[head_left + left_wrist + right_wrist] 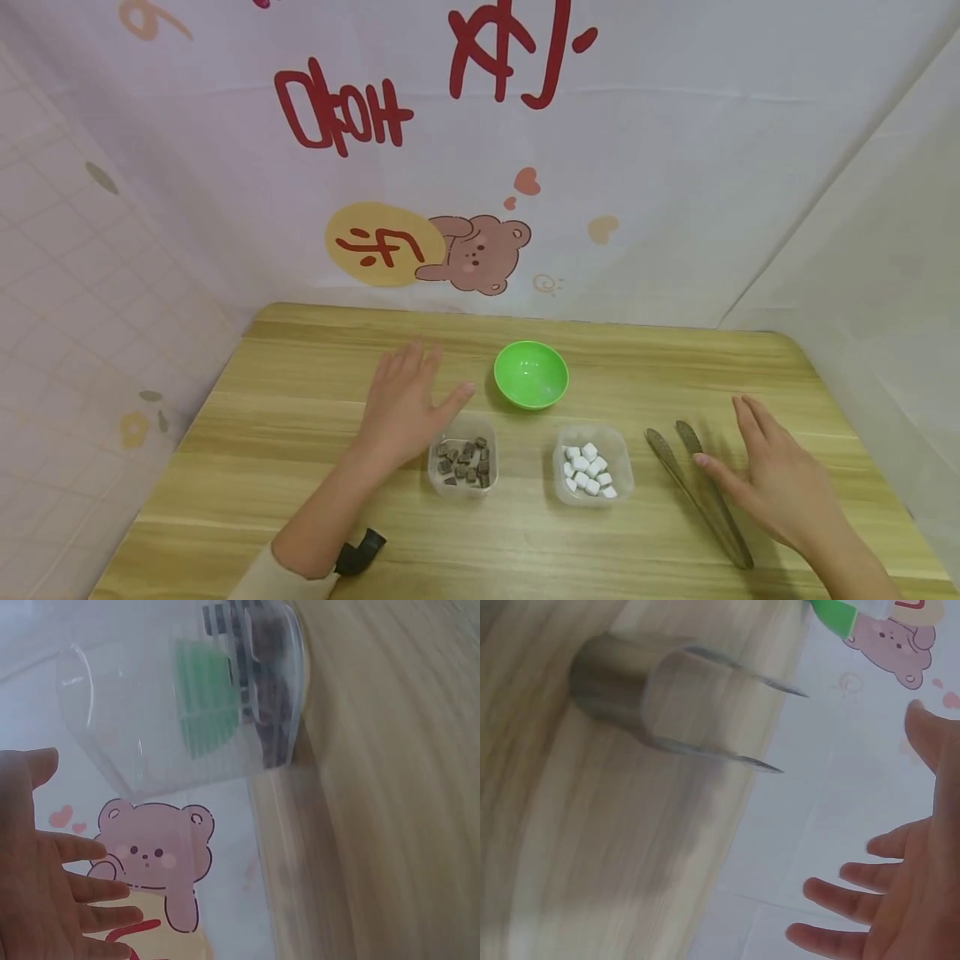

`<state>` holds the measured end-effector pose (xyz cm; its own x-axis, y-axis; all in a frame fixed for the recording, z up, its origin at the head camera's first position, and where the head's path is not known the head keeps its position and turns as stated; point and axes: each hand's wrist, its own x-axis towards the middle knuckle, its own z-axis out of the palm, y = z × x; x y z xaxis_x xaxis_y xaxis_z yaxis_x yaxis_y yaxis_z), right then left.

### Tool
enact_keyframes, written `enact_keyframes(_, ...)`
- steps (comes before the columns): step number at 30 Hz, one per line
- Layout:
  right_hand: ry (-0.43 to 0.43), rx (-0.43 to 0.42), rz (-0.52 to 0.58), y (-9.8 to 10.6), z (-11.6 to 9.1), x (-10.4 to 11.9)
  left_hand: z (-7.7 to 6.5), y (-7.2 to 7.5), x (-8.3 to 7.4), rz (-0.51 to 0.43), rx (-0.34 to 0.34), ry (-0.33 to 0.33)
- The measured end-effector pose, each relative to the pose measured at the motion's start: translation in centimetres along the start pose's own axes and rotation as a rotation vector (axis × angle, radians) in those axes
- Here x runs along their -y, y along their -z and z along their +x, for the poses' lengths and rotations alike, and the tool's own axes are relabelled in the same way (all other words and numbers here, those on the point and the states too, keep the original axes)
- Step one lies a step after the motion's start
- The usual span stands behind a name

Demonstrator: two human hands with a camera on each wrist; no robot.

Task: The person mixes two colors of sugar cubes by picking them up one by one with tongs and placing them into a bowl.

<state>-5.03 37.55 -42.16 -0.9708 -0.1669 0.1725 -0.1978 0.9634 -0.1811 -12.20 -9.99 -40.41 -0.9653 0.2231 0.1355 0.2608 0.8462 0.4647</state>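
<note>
My left hand [401, 408] hovers with spread fingers just left of a clear plastic tub [463, 492] of dark brown cubes [465, 462]. In the left wrist view the tub's side [135, 705] rises beyond my fingers, the cubes showing through it. Over by the metal tongs [708, 500] at the right is my right hand [783, 479], fingers apart and nothing in its grasp. The tongs lie on the table with their arms spread; in the right wrist view their bent end [607, 682] faces the camera. A second clear tub [622, 467] holds white cubes [585, 469].
A green bowl [531, 375] stands behind the two tubs. A black curved object [363, 552] lies near the left forearm, partly hidden by it. The wooden table [510, 550] ends at a white printed cloth [660, 208] at the back.
</note>
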Motion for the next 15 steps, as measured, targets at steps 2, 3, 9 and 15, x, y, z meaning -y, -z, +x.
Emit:
enact_keyframes(2,-0.009,0.005,-0.004,0.1,-0.2,0.2,0.0,-0.2,-0.4,-0.002,-0.006,-0.009)
enact_keyframes(3,-0.015,0.011,-0.007,0.2,-0.3,0.4,0.0,-0.2,-0.6,-0.001,-0.011,-0.014)
enact_keyframes(9,-0.026,0.035,-0.010,0.2,-0.7,0.8,0.0,-0.6,-2.0,-0.014,-0.041,-0.057)
enact_keyframes(15,-0.061,0.099,0.004,-0.1,-1.5,1.2,-0.2,-1.2,-3.6,-0.034,-0.021,-0.077)
